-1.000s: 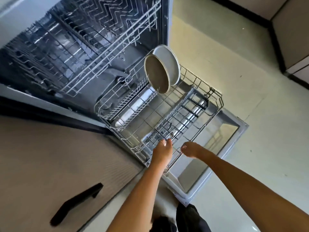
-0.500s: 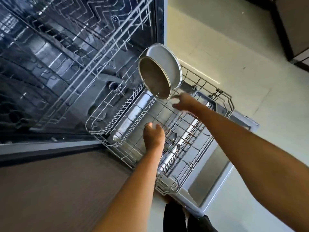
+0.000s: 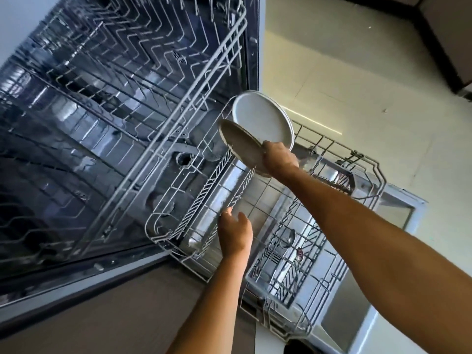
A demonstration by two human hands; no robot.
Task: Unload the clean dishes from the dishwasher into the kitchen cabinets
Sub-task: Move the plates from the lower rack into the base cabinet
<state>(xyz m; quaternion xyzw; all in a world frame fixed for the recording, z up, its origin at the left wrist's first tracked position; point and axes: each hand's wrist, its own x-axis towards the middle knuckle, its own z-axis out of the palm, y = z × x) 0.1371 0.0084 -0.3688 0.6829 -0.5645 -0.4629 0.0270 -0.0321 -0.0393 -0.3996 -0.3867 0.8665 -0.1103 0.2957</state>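
Plates (image 3: 240, 144) stand on edge at the far end of the pulled-out lower rack (image 3: 367, 172), and my right hand (image 3: 279, 158) has its fingers curled over the near rim of the front one. It looks stiff, smooth and breakable, probably slippery if damp, so I'd grip the rim and lift straight up clear of the tines. The pale back plate (image 3: 263, 118) leans just behind it, touching or nearly so, and could tip. My left hand (image 3: 236, 235) hovers open above the rack wires, holding nothing. Cutlery basket (image 3: 288, 254) sits near right; the upper rack (image 3: 143, 80) overhangs at left.
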